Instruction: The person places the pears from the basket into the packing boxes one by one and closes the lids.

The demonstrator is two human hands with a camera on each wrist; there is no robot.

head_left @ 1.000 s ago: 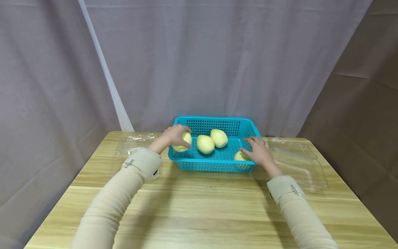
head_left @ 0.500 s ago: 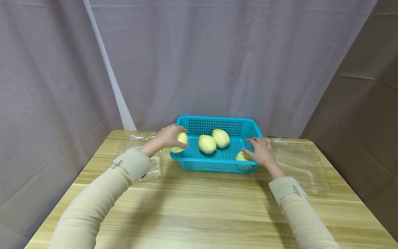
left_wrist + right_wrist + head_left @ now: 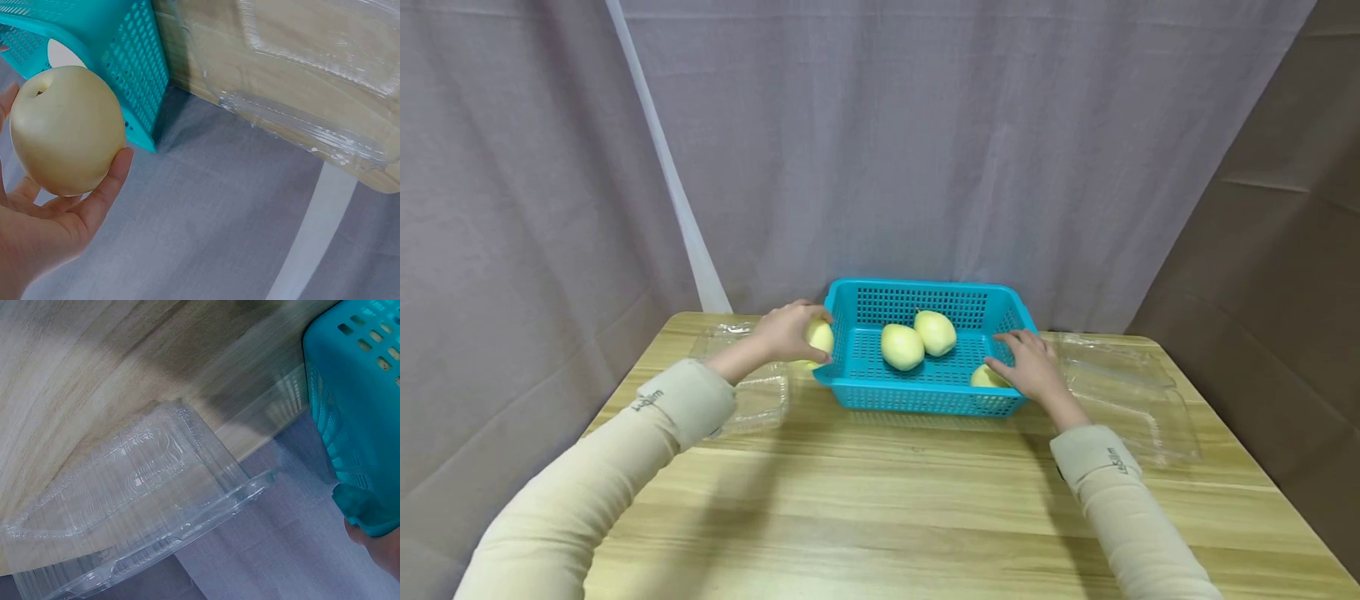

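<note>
My left hand [image 3: 792,333] grips a pale yellow pear [image 3: 69,131] just outside the left end of a blue plastic basket [image 3: 925,400]. Fingers and thumb curl around the fruit, and its stem hollow shows in the left wrist view. Below that hand lies a clear plastic container [image 3: 767,400]. My right hand [image 3: 1032,368] reaches over the basket's right rim with fingers spread, above another pear [image 3: 987,377] in the near right corner. Whether it touches that pear is hard to tell. Two more pears, one left [image 3: 902,347] and one right [image 3: 936,332], rest together mid-basket.
A second clear plastic container [image 3: 1131,400] lies to the right of the basket, its raised edge [image 3: 162,544] visible in the right wrist view. Everything stands on a wood-grain table [image 3: 917,500]. A grey curtain [image 3: 910,150] hangs right behind it.
My left hand has carried its pear leftward, from over the basket's left end to outside its rim, above the left container. My right hand has stayed almost still.
</note>
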